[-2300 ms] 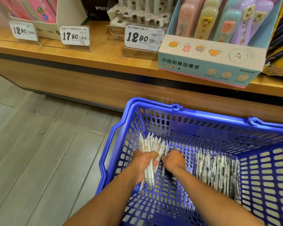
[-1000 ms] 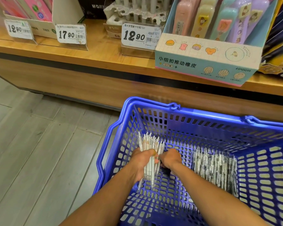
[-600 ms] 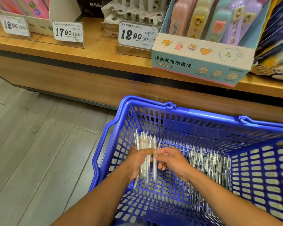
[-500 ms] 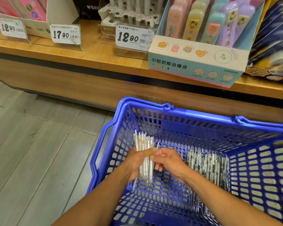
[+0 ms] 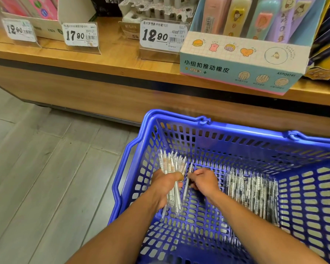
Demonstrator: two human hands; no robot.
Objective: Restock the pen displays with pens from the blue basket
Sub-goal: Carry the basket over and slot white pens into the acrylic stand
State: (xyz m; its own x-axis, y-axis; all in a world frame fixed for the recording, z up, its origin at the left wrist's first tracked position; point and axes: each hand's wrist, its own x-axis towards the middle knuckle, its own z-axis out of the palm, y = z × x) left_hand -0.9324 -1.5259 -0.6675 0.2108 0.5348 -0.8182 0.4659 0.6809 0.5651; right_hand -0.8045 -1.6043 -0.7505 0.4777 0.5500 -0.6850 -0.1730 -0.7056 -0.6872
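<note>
Both of my hands are down in the blue basket [image 5: 236, 130] at the lower right of the frame: my left hand [image 5: 165, 184] grips a bundle of white pens [image 5: 171, 166] upright, and my right hand [image 5: 204, 181] pinches 1 more pen [image 5: 187, 182] just beside it. More pens [image 5: 253, 193] lie along the basket floor to the right, while the pen display [image 5: 154, 11] stands on the wooden shelf [image 5: 112, 60] at top center, behind a 12.90 price tag [image 5: 161, 36].

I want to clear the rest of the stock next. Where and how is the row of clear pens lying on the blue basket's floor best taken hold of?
Grip the row of clear pens across their barrels near mid-length, coming from above: they lie side by side on the floor of the blue plastic basket, whose walls likely block any approach from the sides.
</note>
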